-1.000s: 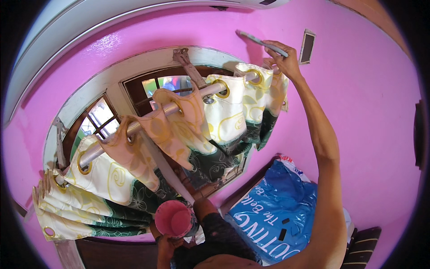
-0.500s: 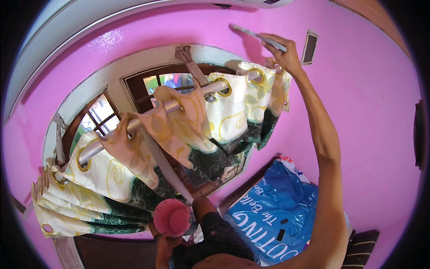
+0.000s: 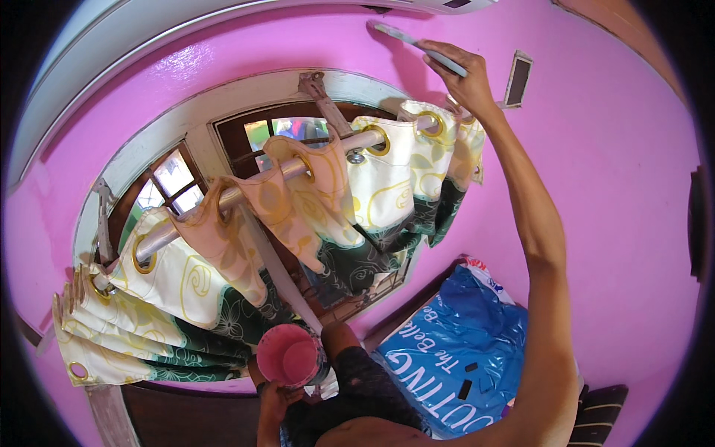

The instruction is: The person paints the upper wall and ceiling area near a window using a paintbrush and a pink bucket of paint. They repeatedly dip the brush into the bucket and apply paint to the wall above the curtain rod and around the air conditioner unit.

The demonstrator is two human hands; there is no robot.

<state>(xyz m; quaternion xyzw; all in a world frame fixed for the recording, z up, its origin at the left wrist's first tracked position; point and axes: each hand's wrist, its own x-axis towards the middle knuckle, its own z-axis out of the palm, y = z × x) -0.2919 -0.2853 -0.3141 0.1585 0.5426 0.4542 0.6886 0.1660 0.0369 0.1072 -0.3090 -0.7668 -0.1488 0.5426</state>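
My right hand [image 3: 468, 78], arm stretched far up, is closed around the handle of a paintbrush [image 3: 400, 36]. The brush points to the upper left, its bristle end at or close to the pink wall [image 3: 298, 46] above the window. Low down, my left hand [image 3: 275, 401] grips the near rim of a small bucket [image 3: 304, 354], pink inside and smeared with paint. The bucket tilts so that its inside shows, and it is held in front of my legs. Some of the left fingers are hidden by the bucket.
A patterned curtain [image 3: 383, 167] hangs by metal rings on a rod [image 3: 232, 197] across the window, between me and the wall. A long white casing [image 3: 97, 82] runs along the upper left. Blue plastic sheeting [image 3: 477, 350] covers something at lower right. A small framed opening [image 3: 517, 80] sits beside my right hand.
My right hand has moved the paintbrush slightly up and to the left along the wall. The left hand and bucket have barely shifted; the view has tilted a little.
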